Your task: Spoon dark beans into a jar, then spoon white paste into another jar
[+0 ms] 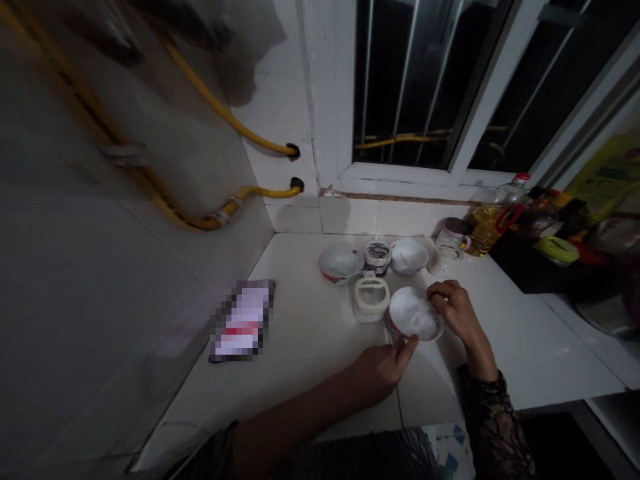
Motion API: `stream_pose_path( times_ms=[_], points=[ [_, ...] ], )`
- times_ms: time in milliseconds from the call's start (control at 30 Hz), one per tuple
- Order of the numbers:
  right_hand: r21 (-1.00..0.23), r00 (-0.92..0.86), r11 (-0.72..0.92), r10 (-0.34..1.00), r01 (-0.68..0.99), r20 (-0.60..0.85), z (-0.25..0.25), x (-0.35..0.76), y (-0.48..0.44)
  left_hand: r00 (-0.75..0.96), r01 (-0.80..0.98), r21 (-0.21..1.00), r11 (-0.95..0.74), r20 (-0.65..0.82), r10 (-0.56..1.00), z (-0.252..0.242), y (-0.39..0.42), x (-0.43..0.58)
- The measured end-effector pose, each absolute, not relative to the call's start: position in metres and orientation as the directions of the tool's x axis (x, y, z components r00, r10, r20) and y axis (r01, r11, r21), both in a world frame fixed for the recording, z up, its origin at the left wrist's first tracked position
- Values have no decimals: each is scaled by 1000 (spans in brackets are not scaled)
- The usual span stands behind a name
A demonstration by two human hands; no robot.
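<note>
A white bowl (413, 310) with a patterned outside holds white material. My left hand (383, 370) grips its near rim, the index finger and thumb at the edge. At the bowl's right rim, my right hand (453, 307) has its fingers closed on something I cannot make out. Left of this bowl stands a square clear container (371, 303) with a pale lid. Behind them are a floral bowl (341, 263), a small clear jar (377, 257) with dark contents, and another white bowl (410, 257).
A phone-like object (243, 320), pixelated, lies at the left of the white counter (310, 360). An oil bottle (485, 230), a lidded jar (453, 233) and a black box (520, 263) stand at the back right. Yellow pipes (200, 217) run along the left wall.
</note>
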State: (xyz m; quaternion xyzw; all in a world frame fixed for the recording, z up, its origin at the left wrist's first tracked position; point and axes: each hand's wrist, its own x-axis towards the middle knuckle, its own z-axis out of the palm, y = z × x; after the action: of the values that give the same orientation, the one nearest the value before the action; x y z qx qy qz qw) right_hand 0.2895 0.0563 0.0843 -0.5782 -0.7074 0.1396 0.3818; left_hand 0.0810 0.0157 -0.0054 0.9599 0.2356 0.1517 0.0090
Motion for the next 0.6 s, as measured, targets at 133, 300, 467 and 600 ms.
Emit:
stream_pose_path(
  times_ms=[133,300,467,600],
  points=[
    [-717,-72,233,966,656,248,80,281,58,845,455,87,-886,273,461,-4,15,81],
    [-821,-67,130,991,556,112,77,279,60,848,451,77,-889,273,454,-3,15,80],
    [-893,4,26,1000,450,31,80,278,61,847,455,71,-888,274,456,-4,15,81],
    [-942,108,-47,994,332,-11,82,283,63,849,444,72,-893,285,445,-4,16,81]
  ],
)
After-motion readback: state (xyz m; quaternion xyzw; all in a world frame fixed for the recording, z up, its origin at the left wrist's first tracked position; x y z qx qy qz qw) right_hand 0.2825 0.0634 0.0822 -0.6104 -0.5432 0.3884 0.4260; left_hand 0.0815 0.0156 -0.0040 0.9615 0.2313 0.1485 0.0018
